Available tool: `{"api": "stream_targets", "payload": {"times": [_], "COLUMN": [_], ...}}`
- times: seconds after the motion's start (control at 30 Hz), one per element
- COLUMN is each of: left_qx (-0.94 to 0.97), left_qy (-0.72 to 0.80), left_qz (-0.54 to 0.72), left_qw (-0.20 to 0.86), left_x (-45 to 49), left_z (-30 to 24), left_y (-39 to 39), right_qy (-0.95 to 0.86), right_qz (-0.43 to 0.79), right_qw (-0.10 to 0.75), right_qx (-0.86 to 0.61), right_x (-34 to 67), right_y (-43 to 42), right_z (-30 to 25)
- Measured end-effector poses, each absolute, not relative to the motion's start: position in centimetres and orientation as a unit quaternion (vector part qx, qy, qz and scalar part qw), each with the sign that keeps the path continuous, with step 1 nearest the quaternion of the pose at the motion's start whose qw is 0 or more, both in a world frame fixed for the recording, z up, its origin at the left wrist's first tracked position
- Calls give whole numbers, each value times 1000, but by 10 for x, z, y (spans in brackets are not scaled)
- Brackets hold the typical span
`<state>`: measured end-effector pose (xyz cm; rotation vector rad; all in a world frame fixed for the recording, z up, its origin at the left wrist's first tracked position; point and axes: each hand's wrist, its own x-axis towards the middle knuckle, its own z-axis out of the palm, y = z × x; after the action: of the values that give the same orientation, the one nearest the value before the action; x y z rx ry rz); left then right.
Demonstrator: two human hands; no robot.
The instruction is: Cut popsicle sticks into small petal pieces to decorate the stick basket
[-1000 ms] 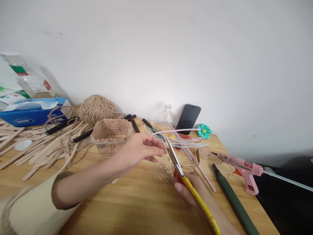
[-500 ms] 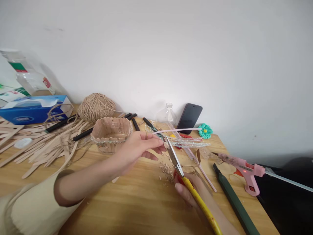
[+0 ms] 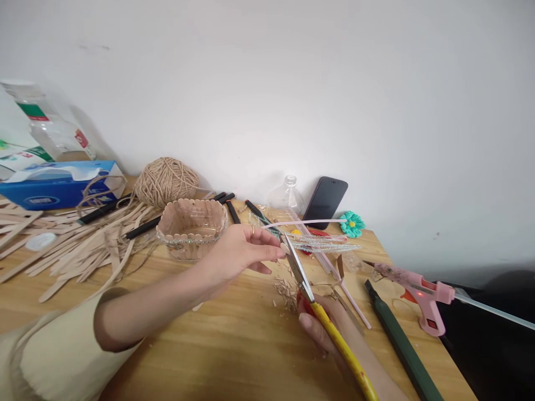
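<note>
Right hand [image 3: 320,331] wrapped around yellow-handled scissors [image 3: 326,323], the person pinches a small wooden piece [image 3: 284,249] in the left hand [image 3: 246,248] just at the blades [image 3: 297,267], near wood clippings [image 3: 285,292] on the tabletop [image 3: 209,345], seemingly to steady it against the cutting edges.

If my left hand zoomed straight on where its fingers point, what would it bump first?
Most likely the blades of the scissors: your left hand points at them, and they are right by its fingertips. Depth is hard to judge, so it might just slip past.
</note>
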<state>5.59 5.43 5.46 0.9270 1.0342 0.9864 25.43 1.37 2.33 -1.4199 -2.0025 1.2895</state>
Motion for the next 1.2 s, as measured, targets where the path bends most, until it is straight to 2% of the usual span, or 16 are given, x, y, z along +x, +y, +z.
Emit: {"api": "stream_targets", "payload": {"times": [0.2, 0.43, 0.83, 1.2], "left_qx": [409, 427, 406, 398], "left_qy": [460, 465, 440, 447], "left_qz": [443, 472, 456, 442], "left_qw": [651, 615, 658, 668], "left_x": [58, 54, 58, 63], "left_z": [55, 64, 60, 57], "left_y": [53, 51, 48, 46], "right_qy": [-723, -712, -685, -728], "right_qz": [456, 458, 496, 443], "right_qw": [162, 201, 233, 225], "right_qx": [-493, -493, -480, -473], "right_x": [255, 258, 257, 258], "right_y": [13, 11, 11, 7], "right_z": [28, 34, 33, 32]}}
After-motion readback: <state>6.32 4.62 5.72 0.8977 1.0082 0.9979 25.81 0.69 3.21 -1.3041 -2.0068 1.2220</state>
